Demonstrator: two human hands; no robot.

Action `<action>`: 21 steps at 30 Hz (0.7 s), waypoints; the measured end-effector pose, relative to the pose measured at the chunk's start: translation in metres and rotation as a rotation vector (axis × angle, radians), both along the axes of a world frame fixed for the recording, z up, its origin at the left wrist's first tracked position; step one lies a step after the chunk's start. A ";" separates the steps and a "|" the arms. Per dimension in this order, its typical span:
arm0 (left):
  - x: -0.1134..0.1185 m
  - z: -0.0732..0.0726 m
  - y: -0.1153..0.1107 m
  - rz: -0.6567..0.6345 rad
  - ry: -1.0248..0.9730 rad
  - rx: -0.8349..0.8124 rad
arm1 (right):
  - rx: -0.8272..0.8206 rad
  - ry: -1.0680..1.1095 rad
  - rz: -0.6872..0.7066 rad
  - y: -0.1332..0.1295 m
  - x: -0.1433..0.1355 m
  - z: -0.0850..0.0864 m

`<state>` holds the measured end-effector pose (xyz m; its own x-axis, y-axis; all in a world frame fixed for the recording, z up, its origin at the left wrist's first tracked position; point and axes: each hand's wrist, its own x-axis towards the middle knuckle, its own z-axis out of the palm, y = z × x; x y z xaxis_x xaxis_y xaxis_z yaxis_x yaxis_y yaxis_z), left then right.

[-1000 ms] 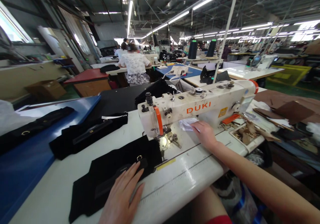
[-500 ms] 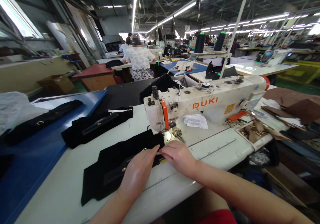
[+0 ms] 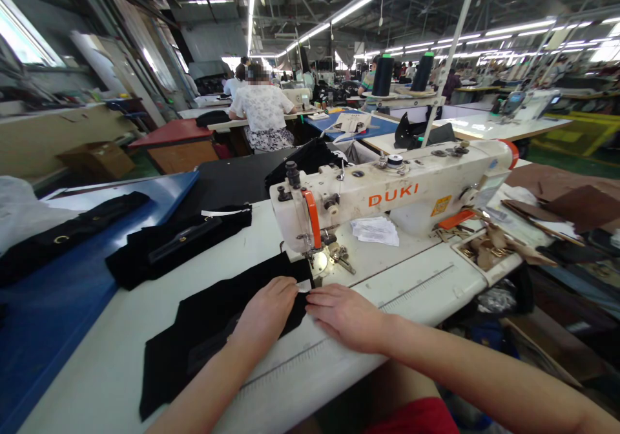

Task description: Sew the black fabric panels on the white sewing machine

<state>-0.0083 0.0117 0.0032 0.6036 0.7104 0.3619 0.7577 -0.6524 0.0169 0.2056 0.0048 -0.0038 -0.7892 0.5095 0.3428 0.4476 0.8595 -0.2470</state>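
A black fabric piece (image 3: 194, 318) lies flat on the sewing table, its right end close to the needle area of a white sewing machine (image 3: 358, 195). On that right end rests a small white label (image 3: 304, 286). My left hand (image 3: 266, 311) lies over the fabric, fingers together, with the fingertips pinching or pressing the label's left end. Just right of the label, my right hand (image 3: 346, 314) has its fingers stretched out flat at the fabric's edge. A darker strip on the fabric is partly hidden by my left hand and forearm.
Another black piece with a white strip (image 3: 179, 240) lies at the left, and one more (image 3: 72, 227) on a blue board (image 3: 82, 305). White labels (image 3: 374, 230) are stacked on the machine bed. A parts tray (image 3: 484, 253) sits at right. A person (image 3: 266, 108) sits ahead.
My hands have moved apart a little. The label, earlier mostly hidden between my fingers, now shows flat on the fabric. My right fingers have spread out flat, and the fabric has shifted slightly left in view.
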 end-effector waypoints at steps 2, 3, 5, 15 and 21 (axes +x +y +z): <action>0.000 0.001 -0.003 -0.010 0.016 -0.006 | 0.004 -0.002 -0.002 -0.002 0.001 0.000; 0.000 0.002 -0.004 -0.014 0.018 -0.019 | 0.004 -0.005 -0.006 -0.002 0.002 0.000; 0.002 0.003 -0.003 -0.016 0.019 -0.055 | -0.002 -0.018 -0.010 -0.003 0.002 0.001; 0.006 0.000 0.012 -0.016 0.075 -0.003 | -0.029 -0.022 -0.002 -0.003 0.002 0.004; 0.009 -0.003 0.014 -0.020 0.028 0.020 | -0.027 -0.005 -0.003 -0.002 0.002 0.002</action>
